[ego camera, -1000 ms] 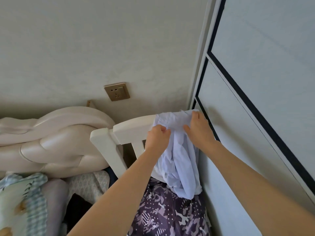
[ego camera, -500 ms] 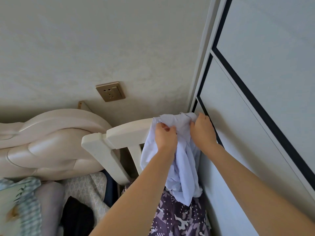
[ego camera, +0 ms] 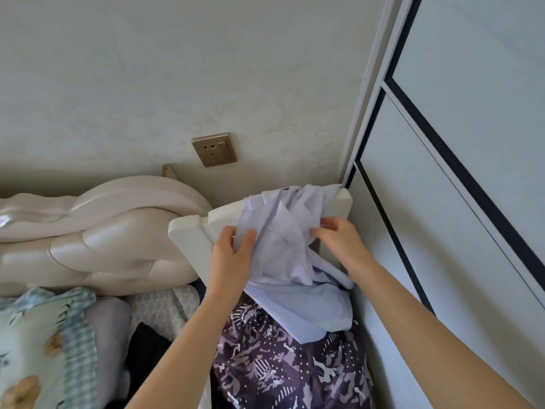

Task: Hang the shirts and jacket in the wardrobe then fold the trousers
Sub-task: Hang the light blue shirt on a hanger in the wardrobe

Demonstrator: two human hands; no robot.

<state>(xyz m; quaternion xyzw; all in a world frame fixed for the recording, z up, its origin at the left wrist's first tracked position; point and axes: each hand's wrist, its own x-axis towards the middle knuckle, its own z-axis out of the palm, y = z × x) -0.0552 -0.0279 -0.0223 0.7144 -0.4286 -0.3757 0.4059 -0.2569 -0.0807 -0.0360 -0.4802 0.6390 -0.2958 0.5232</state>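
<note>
Since half a second ago I've drawn my hands apart: the left hand (ego camera: 233, 255) now pinches the pale blue shirt (ego camera: 283, 231) at its 9 o'clock edge and the right hand (ego camera: 339, 243) pinches a fold at its 3 o'clock, so the bundle is opening over the white chair rail (ego camera: 224, 215), just below centre frame. I judge I'm hunting the collar before carrying it to the wardrobe door (ego camera: 442, 231) at 3 o'clock; this shirt isn't hung yet. No brand, label or writing is legible, even on the wall socket (ego camera: 214, 149) at 11 o'clock.

Crumpled pale-blue shirt (ego camera: 280, 231), gripped between left hand (ego camera: 233, 255) and right hand (ego camera: 339, 243), tail hanging below them.
</note>
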